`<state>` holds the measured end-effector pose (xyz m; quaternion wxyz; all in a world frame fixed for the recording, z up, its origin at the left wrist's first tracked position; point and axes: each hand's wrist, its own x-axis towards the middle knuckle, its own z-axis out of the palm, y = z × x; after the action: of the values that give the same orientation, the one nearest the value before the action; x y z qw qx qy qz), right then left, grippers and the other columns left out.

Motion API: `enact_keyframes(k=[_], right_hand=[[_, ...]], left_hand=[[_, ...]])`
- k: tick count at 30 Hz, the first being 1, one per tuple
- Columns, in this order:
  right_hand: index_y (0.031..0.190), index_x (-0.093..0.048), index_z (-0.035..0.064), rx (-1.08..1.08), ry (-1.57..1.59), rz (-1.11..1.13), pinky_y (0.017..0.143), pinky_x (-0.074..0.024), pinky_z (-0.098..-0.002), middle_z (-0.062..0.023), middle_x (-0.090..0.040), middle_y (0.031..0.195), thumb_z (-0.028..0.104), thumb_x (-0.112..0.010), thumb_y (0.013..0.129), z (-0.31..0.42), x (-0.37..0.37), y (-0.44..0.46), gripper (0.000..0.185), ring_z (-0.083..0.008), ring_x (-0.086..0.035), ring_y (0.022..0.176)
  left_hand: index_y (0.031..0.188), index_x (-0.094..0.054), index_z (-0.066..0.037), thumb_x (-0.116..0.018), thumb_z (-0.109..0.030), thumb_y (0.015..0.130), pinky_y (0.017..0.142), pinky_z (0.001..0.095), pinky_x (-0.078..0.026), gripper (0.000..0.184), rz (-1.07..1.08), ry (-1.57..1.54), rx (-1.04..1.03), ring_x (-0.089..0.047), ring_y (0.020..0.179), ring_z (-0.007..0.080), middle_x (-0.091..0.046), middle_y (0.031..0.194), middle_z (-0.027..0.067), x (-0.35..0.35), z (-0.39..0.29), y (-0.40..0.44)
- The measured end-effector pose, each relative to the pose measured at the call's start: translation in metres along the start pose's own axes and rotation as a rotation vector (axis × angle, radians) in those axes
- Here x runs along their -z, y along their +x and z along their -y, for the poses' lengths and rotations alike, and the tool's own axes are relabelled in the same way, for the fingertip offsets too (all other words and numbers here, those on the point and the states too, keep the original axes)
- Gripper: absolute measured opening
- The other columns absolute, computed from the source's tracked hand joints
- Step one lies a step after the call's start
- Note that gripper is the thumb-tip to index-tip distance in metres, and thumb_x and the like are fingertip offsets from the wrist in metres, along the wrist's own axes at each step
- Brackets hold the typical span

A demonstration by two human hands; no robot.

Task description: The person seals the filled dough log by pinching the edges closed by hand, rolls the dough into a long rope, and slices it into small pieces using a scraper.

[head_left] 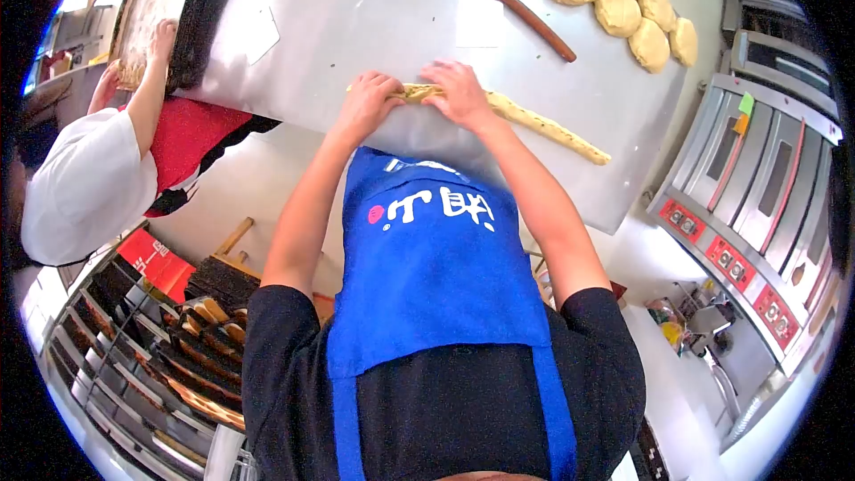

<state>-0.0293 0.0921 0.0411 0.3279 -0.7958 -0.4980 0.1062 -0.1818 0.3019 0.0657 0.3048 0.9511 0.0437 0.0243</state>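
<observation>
Left hand (370,105), right hand (460,96) — both on dough rope (549,130)

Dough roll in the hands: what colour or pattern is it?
The dough roll is pale yellow with dark specks, best seen in the head view.

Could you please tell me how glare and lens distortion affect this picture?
In the head view, bright glare washes out parts of the metal table; in the head view, wide-lens distortion rounds the frame into black corners, and the oven seems to lean; in the head view, the left hand, right hand and dough strip are clear enough to make out.
</observation>
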Motion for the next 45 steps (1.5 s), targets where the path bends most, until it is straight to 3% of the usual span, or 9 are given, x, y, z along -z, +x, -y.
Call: enact_keyframes(k=[5,11,17,23,26,31,36,38,45], right_hand=[[0.100,-0.080,0.0125,-0.073,0.087,0.026,0.104,-0.0479,-0.0477,-0.0086,-0.076,0.117,0.026,-0.081,0.085,0.006,-0.028,0.002,0.020,-0.0313,-0.065,0.122],[0.093,-0.081,0.0124,-0.056,0.105,0.022,0.098,-0.0505,-0.0464,-0.0072,-0.078,0.104,0.024,-0.082,0.083,0.005,-0.029,0.011,0.016,-0.0308,-0.069,0.109],[0.088,-0.081,0.0110,-0.147,0.191,0.050,0.092,-0.0515,-0.0455,-0.0075,-0.076,0.100,0.023,-0.082,0.082,0.015,-0.018,0.026,0.014,-0.0314,-0.068,0.100],[0.090,-0.082,0.0108,0.044,0.107,0.094,0.090,-0.0512,-0.0462,-0.0070,-0.073,0.092,0.025,-0.082,0.083,0.003,-0.036,0.020,0.016,-0.0327,-0.066,0.096],[0.093,-0.082,0.0109,0.030,0.077,0.129,0.092,-0.0514,-0.0460,-0.0068,-0.074,0.091,0.025,-0.081,0.083,0.015,-0.027,0.019,0.017,-0.0317,-0.067,0.099],[0.099,-0.081,0.0114,0.077,0.125,-0.038,0.092,-0.0533,-0.0468,-0.0075,-0.076,0.094,0.022,-0.079,0.085,0.034,-0.049,0.027,0.018,-0.0309,-0.069,0.099],[0.104,-0.080,0.0114,0.094,0.116,-0.008,0.088,-0.0552,-0.0476,-0.0091,-0.078,0.097,0.023,-0.078,0.087,0.030,-0.055,0.027,0.020,-0.0333,-0.070,0.094],[0.101,-0.079,0.0106,-0.103,0.211,0.011,0.085,-0.0552,-0.0473,-0.0095,-0.077,0.094,0.024,-0.077,0.087,0.048,-0.041,0.033,0.020,-0.0345,-0.070,0.094],[0.114,-0.078,0.0123,-0.022,0.156,0.057,0.084,-0.0543,-0.0489,-0.0121,-0.076,0.098,0.024,-0.080,0.086,0.040,-0.051,0.031,0.031,-0.0365,-0.068,0.094]], left_hand=[[0.104,-0.073,-0.008,-0.077,-0.025,0.090,0.094,0.0473,-0.052,0.022,0.087,-0.013,0.061,-0.066,0.104,0.0346,-0.073,0.102,0.0113,0.009,-0.003,0.007],[0.100,-0.076,-0.008,-0.078,-0.025,0.090,0.092,0.0480,-0.053,0.020,0.031,-0.130,0.012,-0.066,0.102,0.0350,-0.075,0.098,0.0114,-0.001,0.000,0.011],[0.105,-0.077,-0.008,-0.084,-0.028,0.086,0.092,0.0463,-0.054,0.028,0.042,-0.225,0.254,-0.067,0.102,0.0333,-0.077,0.098,0.0111,-0.011,-0.003,0.013],[0.102,-0.076,-0.011,-0.086,-0.024,0.080,0.092,0.0455,-0.053,0.027,-0.108,-0.297,0.287,-0.067,0.101,0.0330,-0.076,0.096,0.0093,-0.007,-0.011,0.000],[0.105,-0.076,-0.010,-0.084,-0.025,0.085,0.094,0.0442,-0.052,0.026,-0.236,-0.083,0.070,-0.066,0.108,0.0307,-0.075,0.104,0.0080,0.009,0.008,-0.015],[0.106,-0.075,-0.011,-0.080,-0.020,0.087,0.095,0.0441,-0.053,0.022,0.038,-0.090,0.108,-0.065,0.109,0.0313,-0.073,0.106,0.0081,0.014,0.031,-0.020],[0.103,-0.075,-0.010,-0.078,-0.021,0.088,0.096,0.0444,-0.053,0.019,-0.018,-0.191,0.117,-0.065,0.109,0.0330,-0.073,0.103,0.0093,0.021,0.025,-0.016],[0.100,-0.075,-0.009,-0.078,-0.022,0.089,0.096,0.0441,-0.053,0.017,-0.053,-0.230,0.146,-0.066,0.108,0.0333,-0.074,0.102,0.0096,0.024,0.024,-0.017],[0.111,-0.077,-0.009,-0.076,-0.021,0.093,0.095,0.0450,-0.055,0.021,0.117,-0.212,0.218,-0.070,0.103,0.0339,-0.076,0.099,0.0129,0.014,0.042,-0.008]])
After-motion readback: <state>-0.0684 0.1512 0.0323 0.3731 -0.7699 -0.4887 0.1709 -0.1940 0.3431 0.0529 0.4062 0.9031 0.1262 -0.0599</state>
